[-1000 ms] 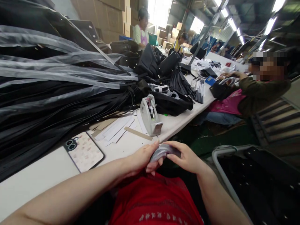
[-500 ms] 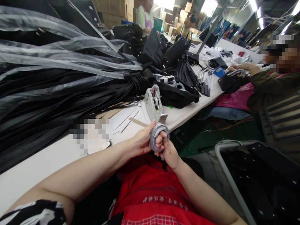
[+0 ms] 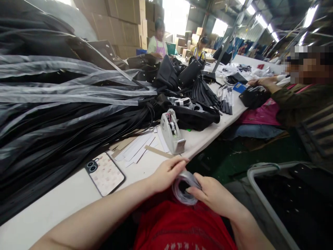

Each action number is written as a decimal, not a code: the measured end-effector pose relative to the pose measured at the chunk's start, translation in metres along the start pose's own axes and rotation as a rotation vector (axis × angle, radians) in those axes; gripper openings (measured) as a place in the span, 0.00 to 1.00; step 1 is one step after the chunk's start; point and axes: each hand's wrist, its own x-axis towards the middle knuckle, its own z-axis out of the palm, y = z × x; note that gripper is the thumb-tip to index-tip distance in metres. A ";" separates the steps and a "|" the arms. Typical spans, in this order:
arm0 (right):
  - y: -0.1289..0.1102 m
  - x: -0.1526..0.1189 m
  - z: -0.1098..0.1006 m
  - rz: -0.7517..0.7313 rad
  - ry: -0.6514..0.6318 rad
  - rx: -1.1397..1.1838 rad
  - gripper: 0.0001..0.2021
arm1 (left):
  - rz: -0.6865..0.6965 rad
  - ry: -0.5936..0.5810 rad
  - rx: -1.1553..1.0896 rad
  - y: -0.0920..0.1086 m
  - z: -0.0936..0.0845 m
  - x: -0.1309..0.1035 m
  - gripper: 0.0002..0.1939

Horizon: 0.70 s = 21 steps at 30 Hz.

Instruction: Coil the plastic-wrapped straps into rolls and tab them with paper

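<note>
A rolled coil of greyish, see-through strip [image 3: 179, 194] is held in front of my red apron [image 3: 182, 229], off the table edge. My left hand [image 3: 169, 173] lies over its upper left side, fingers together against the outer turns. On the right, my right hand [image 3: 214, 194] grips the coil's wall, with the thumb inside the ring and the fingers behind it, partly hidden. Just beyond the hands a pale tape dispenser [image 3: 169, 133] stands on the white table [image 3: 39, 215]. A tan strip [image 3: 158, 151] lies beside it.
A phone [image 3: 108, 175] lies left of my forearm, near white paper strips [image 3: 136, 149]. Black straps with clear wrapping [image 3: 78, 93] heap up at left. Black bags [image 3: 166, 73] stand further back. A co-worker's sleeve [image 3: 293, 104] is at right, above a grey-rimmed bin [image 3: 252, 177].
The coil has come lower and closer to my body. My right fingers, earlier curled inside the ring, now grip its right side. My view has tilted up slightly.
</note>
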 end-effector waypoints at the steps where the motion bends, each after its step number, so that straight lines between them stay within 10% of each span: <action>1: -0.002 -0.002 -0.002 0.027 -0.090 -0.060 0.17 | 0.076 -0.126 0.151 0.001 0.003 -0.003 0.27; 5: -0.006 0.000 0.005 0.040 -0.130 0.001 0.13 | 0.168 -0.293 0.484 0.001 0.013 -0.015 0.19; 16: 0.005 0.016 0.038 -0.053 0.183 0.503 0.21 | 0.028 0.318 0.177 -0.010 0.010 -0.006 0.19; 21: 0.004 0.017 0.025 -0.075 0.129 0.490 0.16 | 0.155 0.056 0.294 0.001 0.002 -0.009 0.19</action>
